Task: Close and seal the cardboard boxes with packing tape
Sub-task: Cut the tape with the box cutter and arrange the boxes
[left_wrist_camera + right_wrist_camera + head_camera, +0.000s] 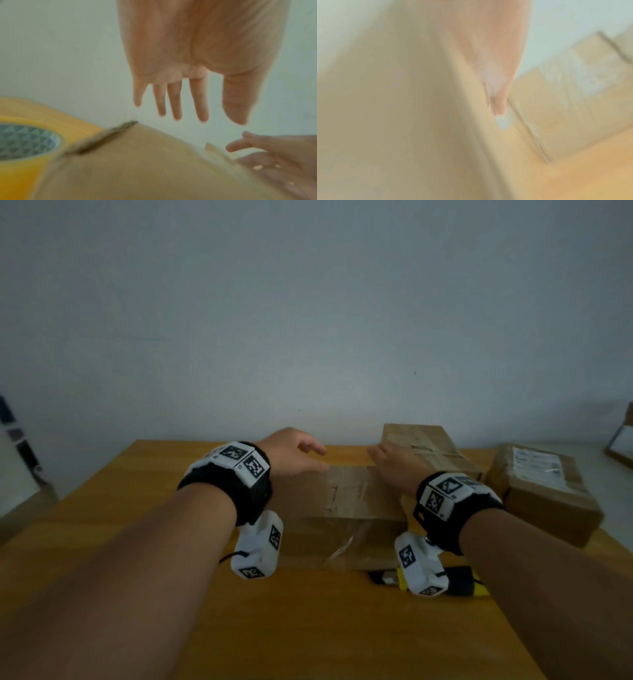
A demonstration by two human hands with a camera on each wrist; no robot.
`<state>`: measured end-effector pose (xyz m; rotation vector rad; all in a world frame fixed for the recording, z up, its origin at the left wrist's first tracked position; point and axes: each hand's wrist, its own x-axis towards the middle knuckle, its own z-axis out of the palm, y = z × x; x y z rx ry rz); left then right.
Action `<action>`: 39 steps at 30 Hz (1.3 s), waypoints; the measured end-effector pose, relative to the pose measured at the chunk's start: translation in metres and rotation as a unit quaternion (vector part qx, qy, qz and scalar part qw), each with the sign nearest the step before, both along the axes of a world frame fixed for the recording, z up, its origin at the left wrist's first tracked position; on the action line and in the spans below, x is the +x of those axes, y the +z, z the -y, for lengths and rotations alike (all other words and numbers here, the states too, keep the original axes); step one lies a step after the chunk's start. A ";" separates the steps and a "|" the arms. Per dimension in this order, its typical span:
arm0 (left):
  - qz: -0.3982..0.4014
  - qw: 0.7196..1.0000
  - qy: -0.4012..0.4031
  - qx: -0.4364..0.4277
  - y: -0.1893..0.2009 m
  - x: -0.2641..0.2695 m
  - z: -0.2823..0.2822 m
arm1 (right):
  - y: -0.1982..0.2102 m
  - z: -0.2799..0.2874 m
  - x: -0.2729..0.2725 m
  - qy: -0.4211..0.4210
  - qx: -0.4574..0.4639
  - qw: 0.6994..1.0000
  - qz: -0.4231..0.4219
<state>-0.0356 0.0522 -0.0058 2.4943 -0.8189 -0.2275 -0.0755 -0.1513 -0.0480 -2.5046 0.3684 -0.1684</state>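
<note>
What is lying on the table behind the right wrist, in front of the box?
A yellow-and-black tool lies on the table; the right wrist's camera unit covers its middle, so its type stays unclear.

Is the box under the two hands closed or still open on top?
Closed. The box has its top flaps lying flat, with clear tape over the seam and down its front. Both hands hold nothing.

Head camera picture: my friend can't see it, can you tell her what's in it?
Two bare hands reach over a taped cardboard box on a wooden table: the left hand hovers open, the right hand lies at its far right edge. Two more boxes sit to the right.
</note>
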 end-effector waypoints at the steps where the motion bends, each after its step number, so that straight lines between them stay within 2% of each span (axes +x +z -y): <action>1: -0.007 1.000 0.001 0.022 0.002 -0.003 -0.001 | 0.005 0.001 -0.004 -0.005 0.002 1.000 0.003; 5: -0.046 0.986 0.072 0.144 -0.007 -0.010 -0.001 | 0.005 0.012 -0.022 -0.020 0.040 0.999 -0.001; 8: -0.061 0.975 0.139 0.161 -0.028 -0.018 0.004 | -0.004 0.007 -0.041 -0.016 0.095 0.993 -0.062; 12: -0.045 0.974 0.186 0.118 -0.040 -0.026 0.013 | -0.015 -0.002 -0.058 -0.020 0.165 0.978 -0.127; 18: -0.042 0.976 0.203 0.069 -0.042 -0.024 0.013 | -0.017 -0.004 -0.061 -0.040 0.193 0.973 -0.117; 23: -0.055 0.983 0.158 0.074 -0.040 -0.020 -0.003 | -0.021 -0.001 -0.064 -0.048 0.241 0.962 -0.118; 29: -0.017 0.987 0.118 0.107 -0.034 -0.028 -0.008 | -0.025 0.006 -0.065 -0.070 0.275 0.949 -0.140; 34: 0.015 0.980 0.188 0.061 -0.028 -0.030 -0.014 | -0.028 0.012 -0.066 -0.072 0.321 0.935 -0.129; 36: -0.014 0.976 0.213 0.046 -0.028 -0.029 -0.019 | -0.029 0.013 -0.066 -0.071 0.328 0.935 -0.114; 39: -0.066 0.971 0.227 -0.027 -0.030 -0.028 -0.023 | -0.029 0.014 -0.061 -0.084 0.327 0.940 -0.053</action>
